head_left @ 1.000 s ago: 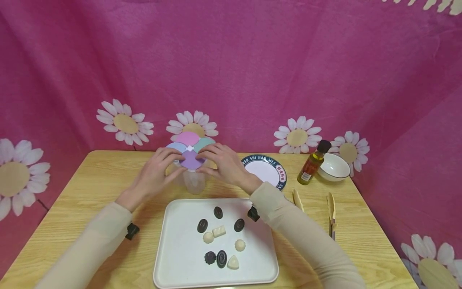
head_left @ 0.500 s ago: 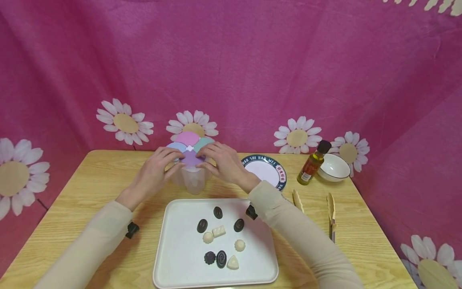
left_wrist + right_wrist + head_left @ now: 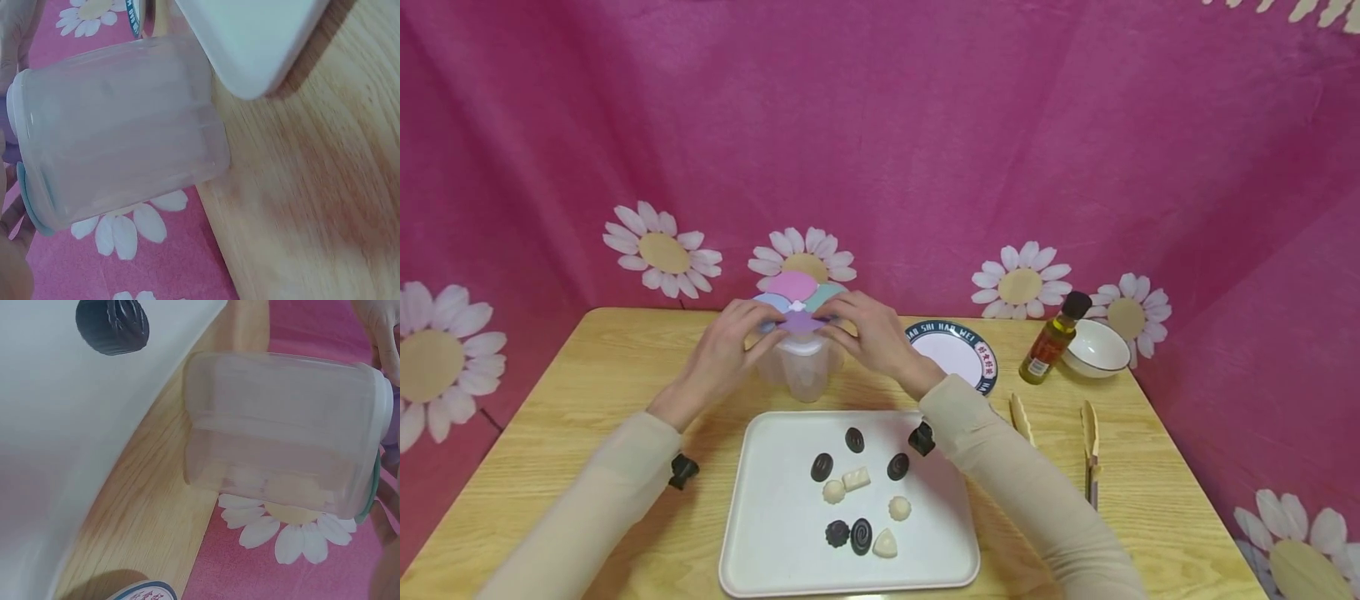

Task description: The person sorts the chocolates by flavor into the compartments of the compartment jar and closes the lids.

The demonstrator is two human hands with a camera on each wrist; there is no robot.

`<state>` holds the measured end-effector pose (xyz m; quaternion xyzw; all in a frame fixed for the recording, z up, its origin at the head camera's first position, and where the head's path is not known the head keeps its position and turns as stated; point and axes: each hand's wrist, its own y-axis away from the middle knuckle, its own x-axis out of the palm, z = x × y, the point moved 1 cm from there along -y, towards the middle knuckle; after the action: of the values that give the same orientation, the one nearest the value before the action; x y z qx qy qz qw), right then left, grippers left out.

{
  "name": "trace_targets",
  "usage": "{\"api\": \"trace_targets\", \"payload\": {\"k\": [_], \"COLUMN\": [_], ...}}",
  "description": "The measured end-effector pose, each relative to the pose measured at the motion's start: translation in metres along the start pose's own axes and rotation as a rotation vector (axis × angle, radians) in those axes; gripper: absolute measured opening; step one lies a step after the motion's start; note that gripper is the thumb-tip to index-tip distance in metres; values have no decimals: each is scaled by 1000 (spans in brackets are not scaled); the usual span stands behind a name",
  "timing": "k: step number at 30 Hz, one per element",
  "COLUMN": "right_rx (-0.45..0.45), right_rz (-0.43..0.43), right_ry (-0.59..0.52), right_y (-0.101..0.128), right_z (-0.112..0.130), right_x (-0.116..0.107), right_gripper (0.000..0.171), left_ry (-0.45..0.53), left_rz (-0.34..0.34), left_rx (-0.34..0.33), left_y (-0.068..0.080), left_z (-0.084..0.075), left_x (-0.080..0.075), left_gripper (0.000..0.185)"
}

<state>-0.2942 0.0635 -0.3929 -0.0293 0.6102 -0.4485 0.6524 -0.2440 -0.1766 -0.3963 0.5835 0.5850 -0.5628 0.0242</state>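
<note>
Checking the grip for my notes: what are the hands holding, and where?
Both hands, left and right, pinch the purple lid of the clear container at its edges.

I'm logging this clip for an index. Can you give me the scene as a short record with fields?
left hand: pinches purple lid
right hand: pinches purple lid
container: clear plastic, four pastel lids, upright on table
tray: white, holds dark and white chocolates
right side: plate, oil bottle, bowl, wooden tongs
</note>
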Motion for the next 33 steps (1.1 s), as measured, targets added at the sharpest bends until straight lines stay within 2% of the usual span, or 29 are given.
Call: {"api": "trace_targets", "payload": {"k": [6,17,27,33], "right_rx": [36,126,198,237], "right_rz": [-16,-51,-47,-51], "right_ry": [-73,-147,-160,-188], "right_y": [-3,-16,-24,-17], "right_z": [1,-1,-2,3], "right_x": [-5,-7,-8,-16], "right_gripper": [17,15,18,27], "left_ry": [77,191,201,207], "left_rz": [-29,-75,-75,-52], "left_rx": [-113,-231,-289,-314], "left_y": [-6,-19,-26,-25], "left_z": [-2,-5,-4,-4], "left_x": [0,-1,0,-1], "left_gripper": [19,18,16,18]}}
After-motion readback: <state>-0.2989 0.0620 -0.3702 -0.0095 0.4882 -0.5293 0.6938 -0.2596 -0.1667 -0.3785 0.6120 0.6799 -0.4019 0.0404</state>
